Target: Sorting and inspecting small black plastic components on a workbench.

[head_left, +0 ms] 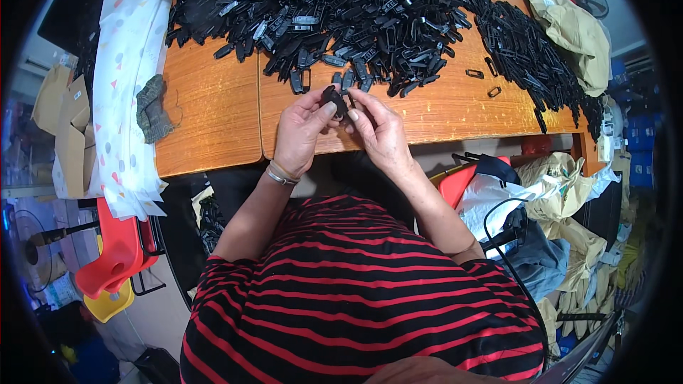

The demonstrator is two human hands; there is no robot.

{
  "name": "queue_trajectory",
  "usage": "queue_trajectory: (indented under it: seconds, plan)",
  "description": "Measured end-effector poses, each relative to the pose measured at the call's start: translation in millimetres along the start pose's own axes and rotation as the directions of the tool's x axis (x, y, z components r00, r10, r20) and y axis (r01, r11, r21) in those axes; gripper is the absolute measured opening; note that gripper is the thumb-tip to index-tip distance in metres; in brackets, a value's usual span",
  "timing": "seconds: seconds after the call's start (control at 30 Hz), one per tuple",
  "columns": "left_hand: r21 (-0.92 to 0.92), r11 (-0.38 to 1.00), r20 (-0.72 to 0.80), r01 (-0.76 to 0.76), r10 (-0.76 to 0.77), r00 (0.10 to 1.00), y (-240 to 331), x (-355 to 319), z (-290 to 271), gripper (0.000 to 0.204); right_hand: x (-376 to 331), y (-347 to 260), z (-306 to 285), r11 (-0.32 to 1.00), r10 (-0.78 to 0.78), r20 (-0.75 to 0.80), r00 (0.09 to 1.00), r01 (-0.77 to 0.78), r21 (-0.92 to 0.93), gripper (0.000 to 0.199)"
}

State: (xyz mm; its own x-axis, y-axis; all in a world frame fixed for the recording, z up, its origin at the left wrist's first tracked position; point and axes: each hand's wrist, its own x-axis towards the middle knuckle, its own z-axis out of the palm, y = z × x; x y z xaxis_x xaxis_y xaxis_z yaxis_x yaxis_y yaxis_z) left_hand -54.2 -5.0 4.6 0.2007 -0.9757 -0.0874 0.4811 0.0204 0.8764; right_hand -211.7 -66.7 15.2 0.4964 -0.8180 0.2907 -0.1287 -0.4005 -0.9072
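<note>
Both hands meet just above the near edge of the wooden table (213, 114). Between the thumb and fingers of my left hand (302, 128) is a small black plastic part (333, 102). My right hand (384, 131) pinches a thin black piece (348, 99) close beside it; whether the two pieces touch I cannot tell. Beyond my fingers a big heap of small black plastic parts (356, 14) covers the far side of the table, several of them lying just past my fingertips.
A second pile of black frame-like pieces (526, 57) runs down the right side, with a few loose ones nearby. On the left lie a spotted white sheet (128, 85) and a dark cloth (153, 110). A red chair (117, 256) stands at left; bags (555, 178) crowd the right.
</note>
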Motion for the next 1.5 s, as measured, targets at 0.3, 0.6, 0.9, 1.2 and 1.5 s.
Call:
queue_trajectory:
  seconds: [0.3, 0.6, 0.9, 1.2, 1.5]
  plan:
    - [0.066, 0.997, 0.045, -0.039, 0.036, 0.998, 6.8, -2.5, 2.3, 0.036, -2.2, -8.6, -7.1, 0.963, 0.252, 0.073, 0.965, -0.257, 0.083, 0.023]
    - [0.146, 0.977, 0.094, -0.159, 0.146, 0.985, 5.4, -1.6, 3.0, 0.034, 2.6, -28.2, -2.6, 0.985, -0.071, -0.058, 0.996, 0.061, -0.160, 0.022]
    - [0.170, 0.967, 0.058, -0.188, 0.181, 0.982, -3.0, -10.8, 9.2, 0.037, -7.2, -13.0, 5.6, 0.981, -0.086, -0.065, 0.994, 0.073, -0.182, 0.024]
    - [0.135, 0.978, -0.007, -0.157, 0.160, 0.987, -12.9, -23.6, 17.0, 0.024, -14.2, -16.1, 19.5, 0.905, -0.227, -0.174, 0.958, 0.141, -0.402, 0.053]
    - [-0.072, 0.992, 0.062, -0.106, 0.111, 0.992, 9.4, -24.3, 31.3, 0.036, -20.4, -18.3, 33.6, 0.985, -0.118, -0.043, 0.992, 0.112, -0.132, 0.054]
